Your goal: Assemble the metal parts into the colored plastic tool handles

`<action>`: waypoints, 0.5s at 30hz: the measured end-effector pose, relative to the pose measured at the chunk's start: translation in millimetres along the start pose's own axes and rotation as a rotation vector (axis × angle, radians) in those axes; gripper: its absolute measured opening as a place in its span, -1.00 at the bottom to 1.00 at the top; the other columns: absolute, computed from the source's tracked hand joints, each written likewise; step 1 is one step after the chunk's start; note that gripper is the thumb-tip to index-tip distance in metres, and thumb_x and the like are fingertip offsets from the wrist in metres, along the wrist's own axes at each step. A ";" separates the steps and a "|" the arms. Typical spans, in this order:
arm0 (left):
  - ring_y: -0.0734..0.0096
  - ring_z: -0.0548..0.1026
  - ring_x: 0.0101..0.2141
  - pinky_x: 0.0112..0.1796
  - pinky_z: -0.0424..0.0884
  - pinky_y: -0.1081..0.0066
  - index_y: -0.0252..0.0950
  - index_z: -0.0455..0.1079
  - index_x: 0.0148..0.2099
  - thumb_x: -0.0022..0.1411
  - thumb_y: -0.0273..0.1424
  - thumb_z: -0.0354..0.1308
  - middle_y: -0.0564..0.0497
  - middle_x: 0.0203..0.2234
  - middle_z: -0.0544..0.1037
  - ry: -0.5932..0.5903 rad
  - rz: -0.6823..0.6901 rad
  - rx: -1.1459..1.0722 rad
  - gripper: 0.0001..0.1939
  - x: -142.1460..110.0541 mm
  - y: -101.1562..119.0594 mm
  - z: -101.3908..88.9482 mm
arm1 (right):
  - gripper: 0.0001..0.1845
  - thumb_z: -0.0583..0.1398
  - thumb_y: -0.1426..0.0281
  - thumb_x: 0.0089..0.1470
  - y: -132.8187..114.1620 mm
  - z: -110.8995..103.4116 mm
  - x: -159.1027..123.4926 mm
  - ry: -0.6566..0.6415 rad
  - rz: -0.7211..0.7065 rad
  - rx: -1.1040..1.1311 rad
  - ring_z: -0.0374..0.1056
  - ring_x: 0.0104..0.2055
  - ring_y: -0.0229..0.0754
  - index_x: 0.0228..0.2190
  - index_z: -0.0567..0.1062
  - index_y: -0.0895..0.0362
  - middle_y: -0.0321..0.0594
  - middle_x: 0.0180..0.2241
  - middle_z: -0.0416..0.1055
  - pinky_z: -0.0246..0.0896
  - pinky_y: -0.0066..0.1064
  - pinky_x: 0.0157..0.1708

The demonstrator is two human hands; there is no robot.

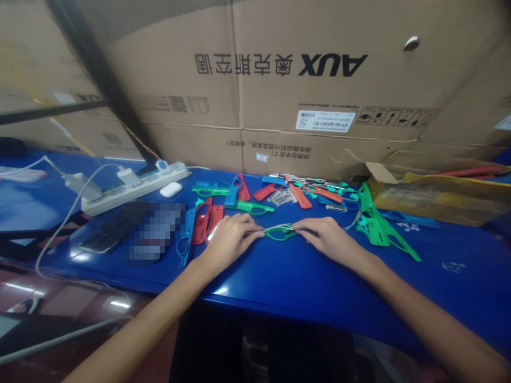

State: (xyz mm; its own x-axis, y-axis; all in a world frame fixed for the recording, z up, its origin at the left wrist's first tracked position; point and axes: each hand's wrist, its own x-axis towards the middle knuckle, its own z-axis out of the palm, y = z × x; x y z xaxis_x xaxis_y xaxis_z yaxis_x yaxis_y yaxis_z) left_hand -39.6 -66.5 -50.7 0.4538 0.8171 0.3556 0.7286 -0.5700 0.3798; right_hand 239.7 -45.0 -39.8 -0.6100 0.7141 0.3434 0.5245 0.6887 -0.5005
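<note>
Above the front part of the blue table, my left hand pinches one end of a green lighter casing with an oval loop. My right hand grips its other end between thumb and fingers. A thin pale strand, perhaps a wire, runs along the top of the casing; its ends are hidden by my fingers. Left of my left hand lie red casings and a blue casing. Several green casings lie beyond my right hand. Clear small tanks sit behind the held piece.
Orange casings and thin metal rods are heaped at the back. A power strip, a white earbud case and a dark phone lie left. A yellow plastic bag stands right; a large cardboard sheet walls the back.
</note>
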 end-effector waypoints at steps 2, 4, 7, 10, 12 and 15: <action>0.28 0.53 -0.22 -0.19 0.40 0.31 -0.20 0.59 -0.11 0.37 -0.25 0.20 -0.01 -0.26 0.58 -0.002 0.007 0.003 -0.81 -0.5 -0.1 0.1 | -0.74 0.14 0.40 0.27 0.6 0.2 -0.5 -0.016 -0.012 -0.017 0.56 -0.18 -0.03 -0.15 0.64 0.05 -0.13 -0.21 0.64 0.45 -0.16 -0.14; 0.28 0.53 -0.22 -0.20 0.41 0.31 -0.22 0.59 -0.11 0.36 -0.27 0.21 -0.02 -0.25 0.59 -0.002 0.007 -0.002 -0.81 -0.9 -0.3 -0.2 | -0.72 0.12 0.41 0.29 0.0 1.9 -0.6 -0.023 -0.022 -0.040 0.56 -0.21 -0.04 -0.14 0.65 0.07 -0.11 -0.23 0.64 0.45 -0.19 -0.18; 0.28 0.54 -0.23 -0.22 0.42 0.31 -0.22 0.60 -0.13 0.35 -0.27 0.23 -0.03 -0.25 0.59 0.001 0.003 -0.020 -0.82 -1.3 -0.6 -1.4 | -0.69 0.10 0.43 0.31 -2.0 4.9 -0.7 -0.032 -0.034 -0.068 0.55 -0.21 -0.05 -0.12 0.64 0.06 -0.11 -0.21 0.63 0.44 -0.20 -0.18; 0.28 0.54 -0.23 -0.21 0.43 0.31 -0.22 0.60 -0.14 0.36 -0.26 0.21 -0.04 -0.26 0.59 0.007 0.014 -0.043 -0.81 -1.2 -0.3 -3.1 | -0.69 0.09 0.43 0.32 -4.7 6.1 -1.6 -0.034 -0.050 -0.089 0.54 -0.14 -0.04 -0.12 0.64 0.05 -0.10 -0.13 0.60 0.43 -0.19 -0.14; 0.28 0.55 -0.23 -0.20 0.44 0.31 -0.21 0.61 -0.14 0.38 -0.26 0.20 -0.04 -0.26 0.59 0.012 0.029 -0.063 -0.80 -0.9 0.2 -4.0 | -0.70 0.08 0.41 0.33 -7.0 6.2 -2.4 -0.017 -0.030 -0.126 0.52 -0.17 -0.04 -0.14 0.63 0.08 -0.06 -0.10 0.56 0.42 -0.18 -0.17; 0.29 0.55 -0.24 -0.21 0.45 0.32 -0.22 0.61 -0.14 0.38 -0.26 0.19 -0.04 -0.27 0.59 0.012 0.034 -0.080 -0.79 -0.4 0.4 -4.4 | -0.72 0.09 0.40 0.33 -11.0 5.4 -2.7 -0.011 0.011 -0.176 0.49 -0.24 -0.06 -0.16 0.61 0.12 -0.03 -0.11 0.50 0.41 -0.19 -0.21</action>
State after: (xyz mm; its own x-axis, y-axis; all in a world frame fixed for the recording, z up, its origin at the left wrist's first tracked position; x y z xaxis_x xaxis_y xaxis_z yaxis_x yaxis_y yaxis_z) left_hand -41.7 -67.4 -46.9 0.4712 0.7964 0.3792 0.6693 -0.6028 0.4344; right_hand 232.4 -55.1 -39.5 -0.6098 0.7208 0.3295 0.6264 0.6931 -0.3568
